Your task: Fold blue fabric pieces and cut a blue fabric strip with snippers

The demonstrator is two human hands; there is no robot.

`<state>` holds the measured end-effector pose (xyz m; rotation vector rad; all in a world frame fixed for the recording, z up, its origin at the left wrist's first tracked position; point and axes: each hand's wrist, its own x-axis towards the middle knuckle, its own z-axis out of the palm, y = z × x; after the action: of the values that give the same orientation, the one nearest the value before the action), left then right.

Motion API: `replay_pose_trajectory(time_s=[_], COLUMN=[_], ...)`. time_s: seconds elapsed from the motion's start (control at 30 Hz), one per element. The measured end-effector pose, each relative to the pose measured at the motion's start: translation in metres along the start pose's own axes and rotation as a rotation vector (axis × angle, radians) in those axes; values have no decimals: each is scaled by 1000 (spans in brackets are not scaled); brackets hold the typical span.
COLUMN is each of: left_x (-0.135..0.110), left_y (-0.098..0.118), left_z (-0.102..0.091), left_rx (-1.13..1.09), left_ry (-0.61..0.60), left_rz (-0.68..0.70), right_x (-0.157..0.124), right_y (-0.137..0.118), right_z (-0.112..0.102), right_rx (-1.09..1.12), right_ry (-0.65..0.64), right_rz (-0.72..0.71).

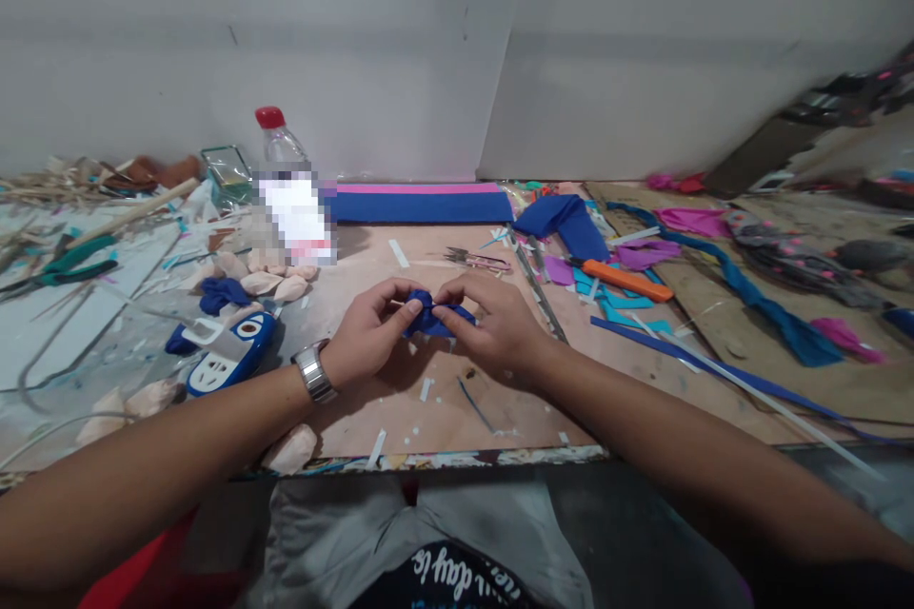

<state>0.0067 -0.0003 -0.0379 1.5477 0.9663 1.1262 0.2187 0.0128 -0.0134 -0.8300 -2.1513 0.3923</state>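
A small bunched piece of dark blue fabric (433, 319) is held just above the brown work board (400, 400) by both hands. My left hand (367, 333), with a metal watch at the wrist, pinches its left end with curled fingers. My right hand (492, 324) closes over its right end, thumb and fingers pressed on the cloth. A thin pale stick seems to poke out at the left end between my left fingers; I cannot make it out clearly.
A red-capped plastic bottle (286, 190) stands back left, near pale stuffed shapes (268, 284) and a blue and white tape dispenser (232, 357). Small snips (475, 258), an orange cutter (628, 281), folded blue and pink felt (421, 203) and blue strips (749, 304) lie behind and right.
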Motion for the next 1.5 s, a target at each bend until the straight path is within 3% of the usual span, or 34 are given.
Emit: replay_pose_trajectory(time_s=[0.5,1.0,1.23,1.5], left_x=[1,-1,-3,-2], left_y=[0,3,5,3], left_z=[-1,0,1,0], left_rx=[-63,80,50,39], left_ry=[-41,-31,-115,-81], left_rz=[-28,13,5,-3], right_x=[1,2,1,1], right_y=[2,7,5,5], right_z=[1,2,1,2], right_rx=[-10,-30,-24,10], right_ry=[-21,-28,-37,-60], right_rz=[1,15,24,5])
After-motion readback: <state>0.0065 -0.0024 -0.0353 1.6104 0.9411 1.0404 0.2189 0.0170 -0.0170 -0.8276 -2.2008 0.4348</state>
